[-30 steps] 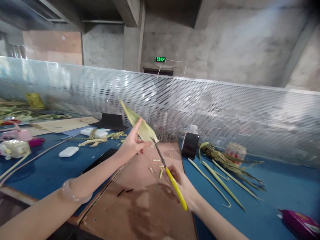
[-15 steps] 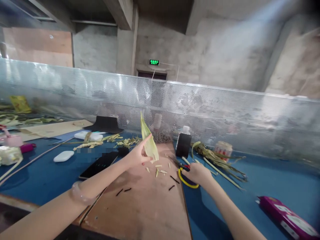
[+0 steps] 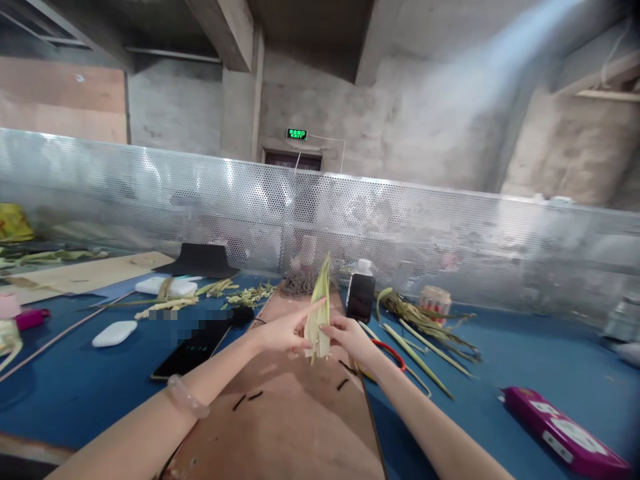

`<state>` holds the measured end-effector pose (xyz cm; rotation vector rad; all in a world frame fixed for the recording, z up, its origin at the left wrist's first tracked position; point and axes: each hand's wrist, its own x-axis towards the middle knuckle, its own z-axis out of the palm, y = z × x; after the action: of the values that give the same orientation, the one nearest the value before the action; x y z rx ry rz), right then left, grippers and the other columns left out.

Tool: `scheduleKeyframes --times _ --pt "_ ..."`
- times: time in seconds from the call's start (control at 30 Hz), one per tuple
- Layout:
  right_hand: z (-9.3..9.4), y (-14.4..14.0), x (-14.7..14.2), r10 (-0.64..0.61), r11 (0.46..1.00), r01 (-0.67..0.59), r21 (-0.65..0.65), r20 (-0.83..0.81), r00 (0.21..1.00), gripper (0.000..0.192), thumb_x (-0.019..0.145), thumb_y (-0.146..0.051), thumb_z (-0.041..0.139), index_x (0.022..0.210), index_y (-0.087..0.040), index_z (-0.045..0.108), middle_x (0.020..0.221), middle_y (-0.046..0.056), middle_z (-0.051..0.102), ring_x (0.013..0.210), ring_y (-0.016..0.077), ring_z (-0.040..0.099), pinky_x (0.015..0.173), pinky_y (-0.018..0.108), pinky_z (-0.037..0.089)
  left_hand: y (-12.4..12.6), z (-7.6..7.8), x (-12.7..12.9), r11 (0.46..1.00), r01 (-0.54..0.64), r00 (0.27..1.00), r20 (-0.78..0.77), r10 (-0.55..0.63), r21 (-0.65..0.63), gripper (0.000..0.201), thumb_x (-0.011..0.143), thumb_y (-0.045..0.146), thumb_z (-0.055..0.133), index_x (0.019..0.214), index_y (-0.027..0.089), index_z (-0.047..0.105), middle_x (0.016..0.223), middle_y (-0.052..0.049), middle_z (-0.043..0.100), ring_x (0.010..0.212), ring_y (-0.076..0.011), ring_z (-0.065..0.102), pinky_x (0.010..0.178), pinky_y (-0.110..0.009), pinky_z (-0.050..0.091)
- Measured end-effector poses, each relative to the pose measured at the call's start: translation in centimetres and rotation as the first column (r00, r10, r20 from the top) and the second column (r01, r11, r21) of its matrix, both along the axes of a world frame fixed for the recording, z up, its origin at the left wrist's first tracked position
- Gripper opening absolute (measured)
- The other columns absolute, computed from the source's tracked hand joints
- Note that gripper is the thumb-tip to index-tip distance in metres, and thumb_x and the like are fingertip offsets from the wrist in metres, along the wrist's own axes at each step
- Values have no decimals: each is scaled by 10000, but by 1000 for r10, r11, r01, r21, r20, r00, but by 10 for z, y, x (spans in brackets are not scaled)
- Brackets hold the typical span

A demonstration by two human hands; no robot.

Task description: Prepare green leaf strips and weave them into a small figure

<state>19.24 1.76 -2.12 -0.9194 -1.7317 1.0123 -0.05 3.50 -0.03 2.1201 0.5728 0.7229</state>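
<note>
A pale green corn husk (image 3: 320, 312) stands upright over the wooden board (image 3: 287, 430), its pointed tip up and its cut end down. My left hand (image 3: 284, 335) grips it from the left, the index finger stretched across its face. From the other side my right hand (image 3: 350, 337) has closed its fingertips on the husk's right edge. Scissors with a red and yellow handle (image 3: 395, 353) lie by the board's right edge, partly hidden behind my right forearm. Short dark strips (image 3: 255, 396) are scattered on the board.
Long green stalks (image 3: 420, 360) and a dried leaf bundle (image 3: 415, 310) lie on the blue table to the right, near a black phone (image 3: 361, 298) propped upright. Left are another phone (image 3: 193, 350) and a white case (image 3: 115, 333). A perforated metal screen (image 3: 240, 213) runs behind.
My right hand has let go of the scissors and moved left onto the husk. The husk now stands straighter and lower in view. The camera has shifted slightly.
</note>
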Motion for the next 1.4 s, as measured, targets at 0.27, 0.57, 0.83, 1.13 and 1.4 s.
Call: scheduleKeyframes --times 0.27,0.57,0.83,1.13,1.4 --pt "-10 2 -6 -137 987 145 75 -109 985 290 765 -439 552 804 -157 609 723 32 634 657 174 586 624 288 475 -4 -16 15 938 -319 938 186 293 132 566 841 258 484 1386 246 333 1002 -73 662 809 -192 626 719 -313 502" --pt "-9 -12 -27 -313 921 341 191 -161 936 230 835 -387 420 717 -199 481 625 -30 491 579 133 478 539 232 390 -29 -13 51 654 -731 679 296 672 193 210 904 303 358 807 176 494 671 -28 580 600 -172 565 552 -280 436" --pt "-6 -20 -38 -417 874 443 199 -157 895 254 882 -381 336 750 -204 461 660 -21 503 604 127 498 542 221 373 -35 -7 50 594 -747 665 321 674 299 251 902 320 391 725 187 510 619 6 550 565 -143 517 553 -249 390" --pt "-8 -23 -39 -554 796 550 251 -63 830 331 912 -453 294 700 -223 404 564 -32 447 495 134 447 485 241 297 -42 -3 52 574 -750 660 333 673 329 309 916 327 366 677 182 499 599 -1 558 537 -136 506 523 -242 369" --pt "-6 -20 -35 -568 779 539 319 -4 823 330 913 -442 293 694 -230 418 610 3 519 535 156 478 510 251 315 -25 -11 48 563 -757 652 324 686 333 308 916 304 370 661 184 496 579 -1 551 542 -144 514 515 -244 357"
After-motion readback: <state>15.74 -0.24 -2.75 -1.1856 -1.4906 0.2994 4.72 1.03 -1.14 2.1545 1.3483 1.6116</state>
